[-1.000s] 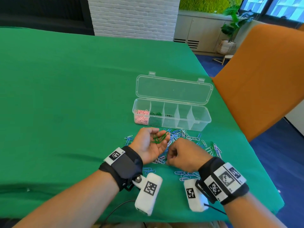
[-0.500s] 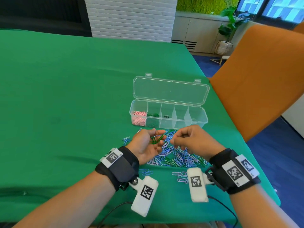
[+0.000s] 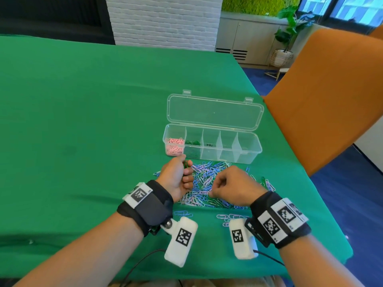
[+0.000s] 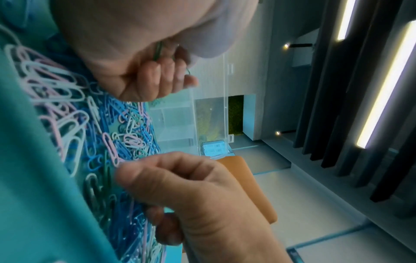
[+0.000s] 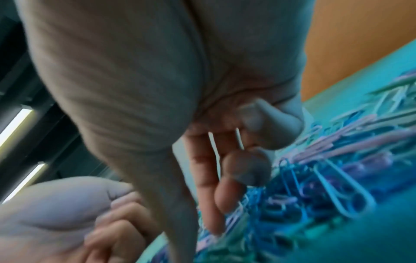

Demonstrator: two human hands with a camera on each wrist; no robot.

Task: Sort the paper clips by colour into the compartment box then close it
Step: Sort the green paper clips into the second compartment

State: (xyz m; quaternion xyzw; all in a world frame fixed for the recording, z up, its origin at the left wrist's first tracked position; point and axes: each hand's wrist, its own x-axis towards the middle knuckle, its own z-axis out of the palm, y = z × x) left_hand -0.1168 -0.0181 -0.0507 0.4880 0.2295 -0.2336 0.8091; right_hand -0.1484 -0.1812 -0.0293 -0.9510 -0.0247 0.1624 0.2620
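Note:
The clear compartment box (image 3: 251,151) stands open, its lid (image 3: 215,112) tipped back. Pink clips (image 3: 175,147) fill its leftmost compartment and green clips (image 3: 192,149) lie in the one beside it. A mixed pile of blue, pink, white and green paper clips (image 3: 207,181) lies in front of the box. My left hand (image 3: 187,175) is at the pile's left edge, its fingers (image 4: 166,74) curled round a bunch of green clips (image 4: 157,51). My right hand (image 3: 212,190) is low over the pile's near side. Its thumb and fingers (image 5: 245,170) pinch a thin clip (image 5: 212,140), whose colour I cannot tell.
An orange chair back (image 3: 323,100) stands close to the table's right edge, just behind the box. A few loose clips (image 3: 183,213) lie on the green cloth (image 3: 83,131) near my wrists. A cable (image 3: 141,264) runs off the near edge.
My left hand has turned over and closed into a fist round the green clips. My right hand has dropped from beside the left palm down onto the pile.

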